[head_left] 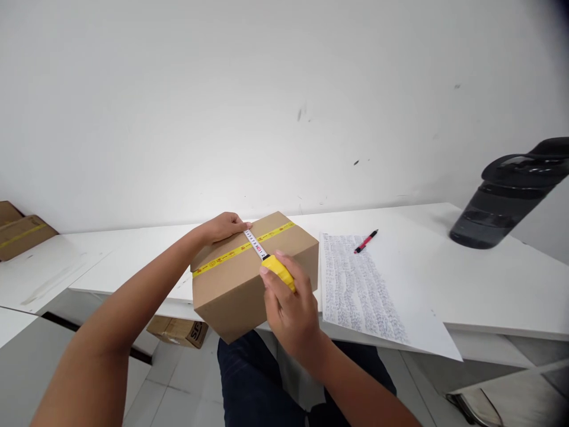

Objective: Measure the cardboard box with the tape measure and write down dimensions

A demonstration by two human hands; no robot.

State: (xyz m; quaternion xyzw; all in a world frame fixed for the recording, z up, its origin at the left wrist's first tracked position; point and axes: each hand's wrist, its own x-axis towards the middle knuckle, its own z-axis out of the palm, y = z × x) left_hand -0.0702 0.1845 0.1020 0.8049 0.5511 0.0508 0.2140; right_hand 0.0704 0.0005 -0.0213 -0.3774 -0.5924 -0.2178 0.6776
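Observation:
A brown cardboard box [249, 281] with yellow printed packing tape [222, 259] along its top stands at the front of the white table, its near corner jutting past the edge. In my right hand [293, 320] is the case of a yellow tape measure [278, 271], held at the box's near top edge. From it the pale blade [255, 242] runs across the top, crossing the packing tape. My left hand [224, 227] rests at the far edge of the box, its thumb pressing the blade's end; the other fingertips are partly hidden.
Right of the box, a sheet covered in handwriting [360, 284] overhangs the table edge, with a red and black pen [365, 241] on it. A dark bottle [507, 198] stands at far right. More cardboard boxes sit at far left [24, 237] and below the table [178, 331].

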